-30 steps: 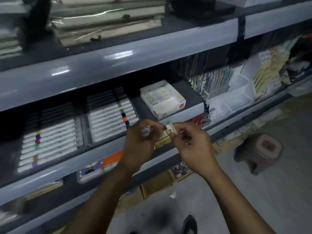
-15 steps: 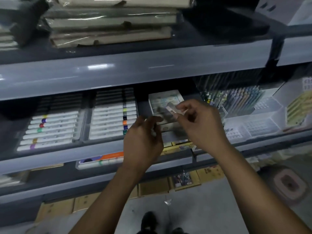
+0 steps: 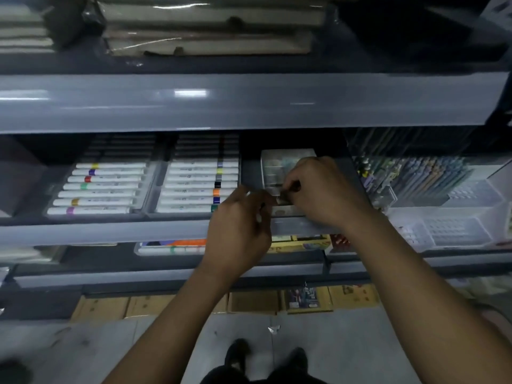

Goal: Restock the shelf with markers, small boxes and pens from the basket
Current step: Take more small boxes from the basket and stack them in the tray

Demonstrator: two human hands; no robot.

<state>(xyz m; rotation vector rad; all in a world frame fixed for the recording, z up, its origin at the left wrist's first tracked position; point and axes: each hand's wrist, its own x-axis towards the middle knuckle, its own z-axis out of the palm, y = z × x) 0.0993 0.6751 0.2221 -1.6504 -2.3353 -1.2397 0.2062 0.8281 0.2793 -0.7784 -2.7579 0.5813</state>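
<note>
A white display box [image 3: 277, 167] of small boxes sits on the middle shelf [image 3: 110, 231], partly hidden by my hands. My right hand [image 3: 324, 192] reaches over it and pinches one small box [image 3: 283, 200] at the display box's front edge. Just left of it, my left hand [image 3: 238, 225] has its fingers curled round another small pale box [image 3: 259, 217] that barely shows. Two trays of white markers [image 3: 194, 187] with coloured bands lie to the left. Pens [image 3: 415, 176] stand in a clear rack on the right. The basket is out of view.
The upper shelf's wide grey front edge [image 3: 249, 101] overhangs the hands, with wrapped paper stacks [image 3: 210, 31] above. A clear plastic organiser [image 3: 457, 225] sits at the right. Below are a marker pack [image 3: 171, 246], cardboard boxes [image 3: 252, 300] on the floor, and my shoes [image 3: 238, 353].
Both hands moved forward from the shelf front to the display box. The right hand lowered its small box to the box's front edge. The camera tilted down and closer.
</note>
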